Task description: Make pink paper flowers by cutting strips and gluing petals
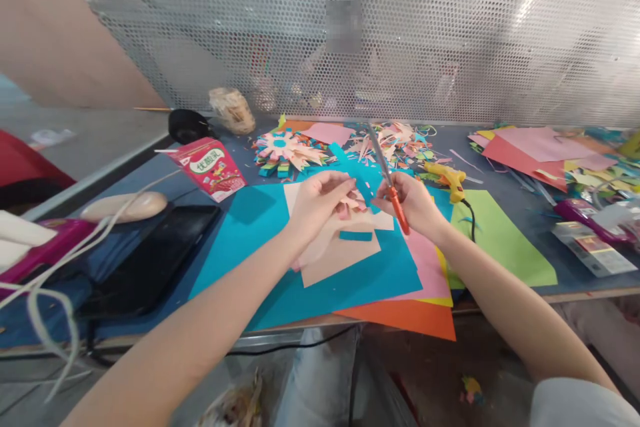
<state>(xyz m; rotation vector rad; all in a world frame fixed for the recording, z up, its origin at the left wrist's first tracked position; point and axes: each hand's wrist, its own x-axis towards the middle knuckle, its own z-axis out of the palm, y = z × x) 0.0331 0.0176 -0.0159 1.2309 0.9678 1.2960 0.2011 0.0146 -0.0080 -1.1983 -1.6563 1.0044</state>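
Head view: I see the left hand (320, 199) pinching fringed paper (356, 203) at centre, the right hand (414, 200) gripping scissors (399, 209); a flower (280, 143) towards ten o'clock looks finished, the paper only partly.

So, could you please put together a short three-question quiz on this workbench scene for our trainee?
1. Multiple choice: what is the right hand holding?
A) a ruler
B) orange-handled scissors
C) a paintbrush

2. True or false: the yellow glue gun lies farther right in the picture than the red carton.

3. Fill in the colour: the short blue strip in front of the hands lies on ____-coloured paper.

Key: 1. B; 2. True; 3. peach
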